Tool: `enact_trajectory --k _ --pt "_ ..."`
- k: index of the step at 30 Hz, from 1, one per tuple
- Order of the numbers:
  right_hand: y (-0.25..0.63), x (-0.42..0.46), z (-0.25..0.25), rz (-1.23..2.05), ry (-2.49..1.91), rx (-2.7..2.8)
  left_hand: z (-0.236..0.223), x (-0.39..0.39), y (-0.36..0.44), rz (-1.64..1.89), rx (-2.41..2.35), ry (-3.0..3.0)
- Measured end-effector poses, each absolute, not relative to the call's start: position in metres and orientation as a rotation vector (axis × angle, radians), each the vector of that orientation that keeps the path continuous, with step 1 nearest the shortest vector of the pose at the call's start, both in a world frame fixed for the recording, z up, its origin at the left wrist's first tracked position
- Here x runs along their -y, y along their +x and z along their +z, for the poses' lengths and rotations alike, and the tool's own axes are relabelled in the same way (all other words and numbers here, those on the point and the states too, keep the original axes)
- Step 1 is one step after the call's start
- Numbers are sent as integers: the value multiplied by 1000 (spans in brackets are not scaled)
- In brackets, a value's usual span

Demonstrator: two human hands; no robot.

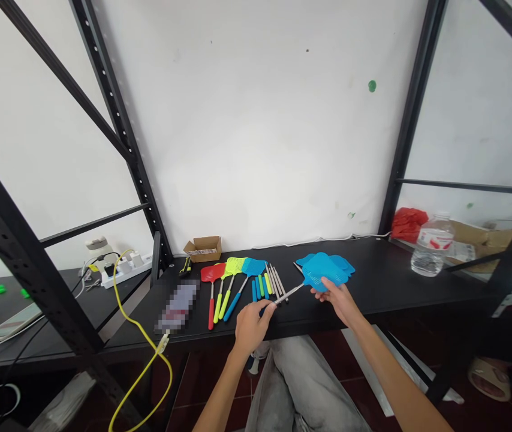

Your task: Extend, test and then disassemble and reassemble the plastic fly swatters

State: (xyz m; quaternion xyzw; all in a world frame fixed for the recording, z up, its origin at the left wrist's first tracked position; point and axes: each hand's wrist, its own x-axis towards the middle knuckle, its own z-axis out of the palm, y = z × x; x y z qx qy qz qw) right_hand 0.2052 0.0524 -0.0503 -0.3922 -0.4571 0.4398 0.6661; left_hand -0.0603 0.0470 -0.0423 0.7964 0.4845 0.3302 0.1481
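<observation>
A blue fly swatter [321, 271] is held between my two hands. My left hand [251, 326] is closed on the grip end of its thin metal rod [291, 293]; the fingers mostly hide the grip. With thumb and fingers, my right hand [334, 300] pinches the lower edge of the blue mesh head. More blue swatter heads [347, 266] lie beneath and behind it. Left of them rest several metal rods [277, 281] and short blue, green and yellow grip sleeves [261, 287]. Further left are a red swatter [212, 274], yellow-green swatters [228, 294] and another blue swatter [238, 298].
On the black table [382, 288] are a small cardboard box [204, 248] and a pixelated phone-like item [178, 307] with a yellow cable [136, 324]. A water bottle [433, 245] and a red bag [409, 224] stand right. Black metal posts [125, 132] frame both sides.
</observation>
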Motion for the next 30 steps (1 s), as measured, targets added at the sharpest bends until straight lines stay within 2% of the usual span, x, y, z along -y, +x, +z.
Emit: enact_trajectory --k 12,30 --pt "209 -50 -50 1042 -663 873 -42 -48 -61 980 -1373 2212" --pt "206 -50 -49 926 -793 916 -38 -46 -60 948 -1386 2217"
